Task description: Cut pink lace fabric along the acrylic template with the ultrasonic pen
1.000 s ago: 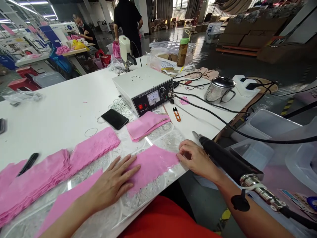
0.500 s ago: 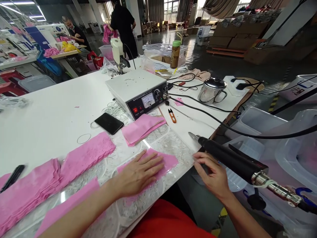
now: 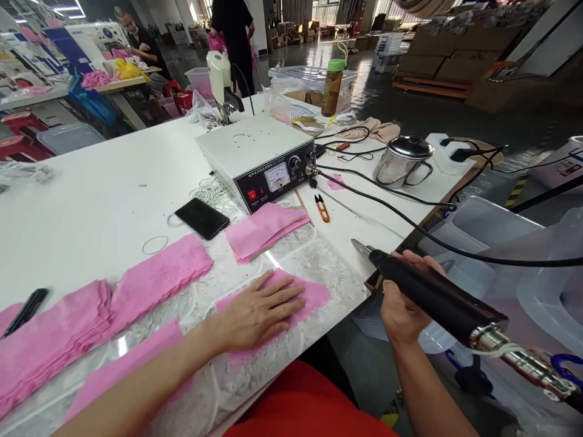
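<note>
My left hand (image 3: 262,312) lies flat, fingers stretched out, on a pink fabric piece (image 3: 315,296) that rests on a clear, scuffed plastic sheet (image 3: 330,264). At the table's right edge my right hand (image 3: 401,309) is wrapped round the black handle of an ultrasonic cutter (image 3: 432,285). The thumb is on its near side, and the fingers are partly hidden behind the handle. The cutter's metal blade points left, toward the table. Behind my left hand sits a folded pink stack (image 3: 264,230). Layered pink pieces (image 3: 159,267) lie to the left.
A control box (image 3: 264,152) with a dial stands behind the fabric; its black cable (image 3: 387,209) runs right. Orange snips (image 3: 322,209), a phone (image 3: 203,218), a marker (image 3: 25,312) and a steel mug (image 3: 403,161) lie around. Plastic bins (image 3: 492,224) stand beyond the right edge.
My right hand has moved from beside the cutter to under it and closed round its handle. My left hand stays on the fabric. The view has shifted slightly.
</note>
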Motion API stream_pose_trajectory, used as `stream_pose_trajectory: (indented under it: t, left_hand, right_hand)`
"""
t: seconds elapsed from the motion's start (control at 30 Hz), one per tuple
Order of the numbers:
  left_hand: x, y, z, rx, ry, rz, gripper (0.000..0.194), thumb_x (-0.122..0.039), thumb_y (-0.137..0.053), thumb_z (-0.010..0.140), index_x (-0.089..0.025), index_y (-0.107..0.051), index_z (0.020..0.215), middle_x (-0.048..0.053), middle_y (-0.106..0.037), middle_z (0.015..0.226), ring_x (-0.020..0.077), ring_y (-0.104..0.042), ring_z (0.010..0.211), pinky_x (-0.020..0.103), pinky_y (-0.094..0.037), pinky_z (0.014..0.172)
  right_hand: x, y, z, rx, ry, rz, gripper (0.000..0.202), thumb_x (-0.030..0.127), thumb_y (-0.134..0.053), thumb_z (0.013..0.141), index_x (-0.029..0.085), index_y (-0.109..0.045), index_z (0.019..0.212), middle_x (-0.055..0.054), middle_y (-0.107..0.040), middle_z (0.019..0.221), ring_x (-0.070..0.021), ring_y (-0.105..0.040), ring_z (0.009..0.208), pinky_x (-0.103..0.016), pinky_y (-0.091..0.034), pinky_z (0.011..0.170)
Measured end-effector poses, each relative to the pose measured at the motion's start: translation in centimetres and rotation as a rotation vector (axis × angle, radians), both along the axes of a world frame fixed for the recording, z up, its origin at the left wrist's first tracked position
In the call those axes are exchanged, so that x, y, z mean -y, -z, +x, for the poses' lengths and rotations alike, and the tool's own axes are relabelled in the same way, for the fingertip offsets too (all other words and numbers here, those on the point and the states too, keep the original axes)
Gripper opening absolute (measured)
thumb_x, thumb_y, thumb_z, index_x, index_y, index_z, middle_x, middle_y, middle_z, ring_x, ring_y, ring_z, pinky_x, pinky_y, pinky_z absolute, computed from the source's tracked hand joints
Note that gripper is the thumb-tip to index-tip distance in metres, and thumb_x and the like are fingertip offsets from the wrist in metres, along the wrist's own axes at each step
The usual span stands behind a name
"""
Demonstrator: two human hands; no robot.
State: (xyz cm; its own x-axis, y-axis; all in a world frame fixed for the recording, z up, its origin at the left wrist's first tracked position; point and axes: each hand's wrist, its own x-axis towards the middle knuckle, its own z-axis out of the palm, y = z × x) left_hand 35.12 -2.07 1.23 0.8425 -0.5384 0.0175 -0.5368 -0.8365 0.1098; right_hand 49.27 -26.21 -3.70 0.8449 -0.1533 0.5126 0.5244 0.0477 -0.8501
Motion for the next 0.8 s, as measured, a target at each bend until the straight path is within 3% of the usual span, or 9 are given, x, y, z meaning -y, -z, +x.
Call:
stream_pose_trajectory:
  t: [0.17, 0.23, 0.33, 0.4, 0.53, 0.8]
  left_hand:
    - [-0.1, 0.2, -0.1, 0.020, 0.009, 0.027, 0.048, -0.038, -0.035, 0.103, -0.020, -0.034, 0.147, 0.002, -0.029, 0.155, 0.0205, -0.022, 0.145, 0.042, 0.008, 0.120]
    - [-0.1, 0.2, -0.1, 0.022, 0.010, 0.033, 0.048, -0.038, -0.036, 0.103, -0.019, -0.034, 0.147, 0.003, -0.029, 0.155, 0.0210, -0.023, 0.145, 0.042, 0.008, 0.120]
    - [0.0, 0.3, -0.1, 0.022, 0.008, 0.019, 0.048, -0.037, -0.038, 0.102, -0.020, -0.034, 0.147, 0.004, -0.032, 0.154, 0.0216, -0.025, 0.145, 0.044, 0.006, 0.121]
    - [0.0, 0.3, -0.1, 0.022, 0.005, -0.001, 0.048, -0.037, -0.039, 0.102, -0.021, -0.034, 0.147, 0.004, -0.035, 0.153, 0.0217, -0.026, 0.144, 0.045, 0.004, 0.121]
    - [0.1, 0.3, -0.1, 0.017, 0.005, -0.027, 0.047, -0.036, -0.039, 0.102, -0.020, -0.035, 0.146, 0.005, -0.039, 0.151, 0.0229, -0.027, 0.144, 0.048, 0.000, 0.121]
    - [0.2, 0.2, -0.1, 0.001, -0.003, -0.044, 0.048, -0.035, -0.039, 0.102, -0.020, -0.035, 0.147, 0.005, -0.041, 0.150, 0.0243, -0.028, 0.143, 0.049, -0.003, 0.121]
  right_hand:
    - [-2.2, -0.5, 2.1, 0.072, 0.082, 0.275, 0.049, 0.027, -0.062, 0.068, 0.024, -0.051, 0.116, -0.002, -0.057, 0.102, -0.0204, -0.062, 0.090, -0.053, -0.047, 0.098]
    - [-2.4, -1.9, 2.9, 0.025, 0.125, 0.376, 0.038, 0.026, -0.055, 0.067, 0.024, -0.053, 0.104, 0.002, -0.053, 0.090, -0.0152, -0.058, 0.072, -0.045, -0.053, 0.083]
    - [-1.8, -4.4, 2.9, -0.106, 0.015, 0.523, 0.025, 0.028, -0.050, 0.065, 0.023, -0.055, 0.090, 0.003, -0.047, 0.078, -0.0104, -0.048, 0.055, -0.031, -0.048, 0.057]
    - [-1.0, -5.8, 2.1, -0.149, -0.112, 0.499, 0.019, 0.030, -0.049, 0.064, 0.023, -0.055, 0.081, 0.003, -0.044, 0.071, -0.0109, -0.045, 0.050, -0.028, -0.040, 0.049]
    - [-0.1, -7.3, -0.1, -0.135, -0.293, 0.276, 0.010, 0.032, -0.048, 0.067, 0.024, -0.053, 0.071, 0.002, -0.039, 0.062, -0.0135, -0.041, 0.046, -0.031, -0.034, 0.044]
    - [-0.7, -7.6, -1.1, -0.108, -0.423, 0.149, 0.017, 0.040, -0.052, 0.074, 0.024, -0.047, 0.069, 0.002, -0.037, 0.059, -0.0124, -0.039, 0.043, -0.029, -0.034, 0.041]
